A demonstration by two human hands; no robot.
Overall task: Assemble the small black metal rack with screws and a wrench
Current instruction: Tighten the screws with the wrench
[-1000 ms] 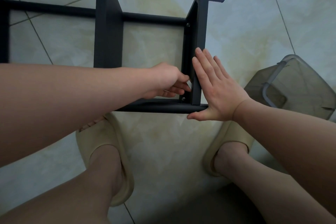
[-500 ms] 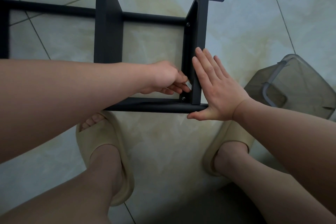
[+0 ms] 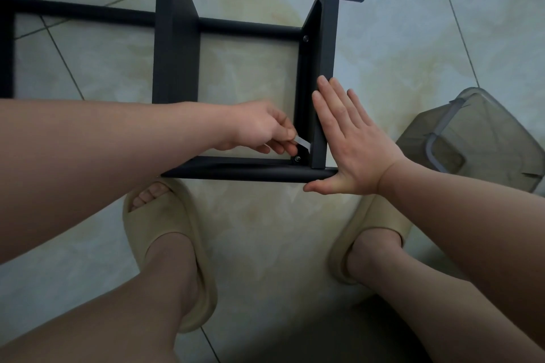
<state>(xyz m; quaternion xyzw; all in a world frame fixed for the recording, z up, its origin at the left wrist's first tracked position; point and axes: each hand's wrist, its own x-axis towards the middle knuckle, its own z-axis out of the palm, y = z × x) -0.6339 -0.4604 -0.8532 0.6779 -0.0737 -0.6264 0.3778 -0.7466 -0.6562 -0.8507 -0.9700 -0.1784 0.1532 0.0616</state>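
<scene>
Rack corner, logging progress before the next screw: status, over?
Left hand pinches wrench by near corner screw. Right hand flat against rack, end upright. Grey bin apart, right.

- Most likely a room in a home, though the view takes in little more than the floor.
- Glossy floor tiles (image 3: 265, 230), marbled in pale cream and grey-green with thin grout lines, suit a household room.
- Bare feet in soft cream slippers (image 3: 159, 215) are indoor wear.
- A smoky translucent plastic storage box (image 3: 486, 127) sits tilted at the right.
- A black metal rack (image 3: 177, 53) lies directly on the tiles.
</scene>
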